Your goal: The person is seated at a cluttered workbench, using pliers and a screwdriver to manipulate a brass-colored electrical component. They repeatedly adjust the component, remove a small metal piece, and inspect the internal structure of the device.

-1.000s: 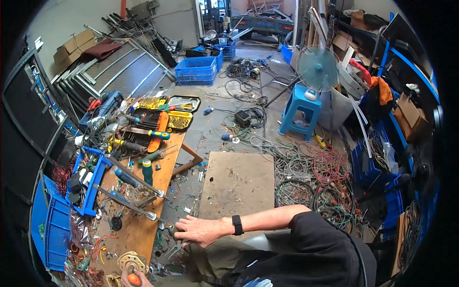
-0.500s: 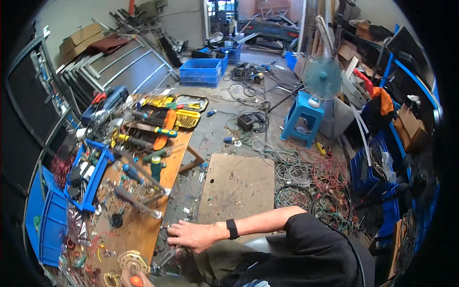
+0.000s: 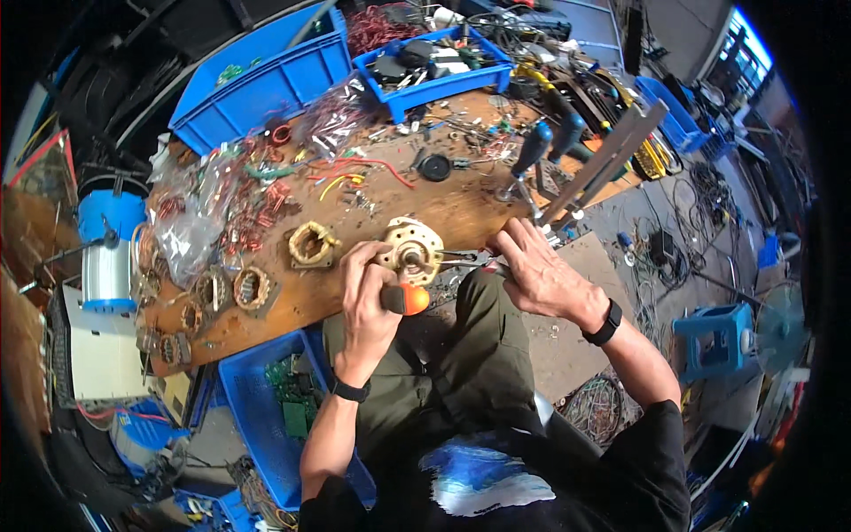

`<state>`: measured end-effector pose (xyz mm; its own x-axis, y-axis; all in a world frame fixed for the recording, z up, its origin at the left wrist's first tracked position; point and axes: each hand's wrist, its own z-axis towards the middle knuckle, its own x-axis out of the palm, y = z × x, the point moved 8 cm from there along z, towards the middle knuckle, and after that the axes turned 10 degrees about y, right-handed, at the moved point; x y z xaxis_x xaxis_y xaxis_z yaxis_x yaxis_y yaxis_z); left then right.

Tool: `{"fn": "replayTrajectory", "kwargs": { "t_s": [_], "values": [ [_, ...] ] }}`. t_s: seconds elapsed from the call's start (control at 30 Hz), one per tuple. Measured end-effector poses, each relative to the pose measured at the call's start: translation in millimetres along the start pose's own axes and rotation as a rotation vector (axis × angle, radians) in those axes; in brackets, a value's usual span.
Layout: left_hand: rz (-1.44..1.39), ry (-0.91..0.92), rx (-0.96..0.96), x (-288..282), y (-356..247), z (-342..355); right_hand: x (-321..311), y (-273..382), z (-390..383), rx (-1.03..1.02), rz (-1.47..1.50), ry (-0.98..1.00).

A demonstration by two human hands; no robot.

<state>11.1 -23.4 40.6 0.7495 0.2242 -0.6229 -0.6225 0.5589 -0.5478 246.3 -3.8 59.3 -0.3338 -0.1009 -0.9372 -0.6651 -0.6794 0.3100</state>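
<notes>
My left hand is closed round a screwdriver with a black and orange handle, its butt facing up. Against those fingers and just beyond the handle is a round cream motor part with small holes round its rim. My right hand has its fingers curled at the table edge. From beside them a slim, pliers-like tool with two dark prongs reaches toward the cream part. What lies inside the right hand's grip is hidden.
On the wooden table lie several ring-shaped coil cores, wire scraps and a black disc. Upright metal bars stand close to my right hand. A blue crate and a blue tray line the far side; another crate with circuit boards sits below left.
My view has swung left and down to the table. My right hand, spread near the table edge before, is now curled closer to the cream part; my left hand still holds the orange-ended screwdriver.
</notes>
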Motion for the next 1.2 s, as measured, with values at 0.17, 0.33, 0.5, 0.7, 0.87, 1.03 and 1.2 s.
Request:
{"fn": "replayTrajectory", "kwargs": {
  "t_s": [0.17, 0.33, 0.5, 0.7, 0.87, 1.03, 1.2],
  "values": [
    [-0.071, 0.039, -0.085, -5, 8, 3, 7, 0, 19, -0.046, -0.153, 0.052],
    [-0.177, 0.067, -0.069, -6, 19, 12, 5, 1, 38, -0.080, -0.285, 0.064],
    [-0.217, 0.127, -0.097, -8, 24, 22, 9, 2, 47, -0.087, -0.357, 0.076],
    [-0.273, 0.171, -0.111, -2, 33, 26, 8, 4, 51, -0.060, -0.494, 0.108],
    [-0.344, 0.204, -0.168, 3, 36, 27, 5, -3, 59, -0.119, -0.504, 0.073],
    [-0.309, 0.211, -0.151, 2, 35, 29, 6, -4, 62, -0.144, -0.482, 0.068],
    [-0.346, 0.226, -0.180, 3, 36, 31, 4, -8, 66, -0.203, -0.500, 0.002]
  ]
}}
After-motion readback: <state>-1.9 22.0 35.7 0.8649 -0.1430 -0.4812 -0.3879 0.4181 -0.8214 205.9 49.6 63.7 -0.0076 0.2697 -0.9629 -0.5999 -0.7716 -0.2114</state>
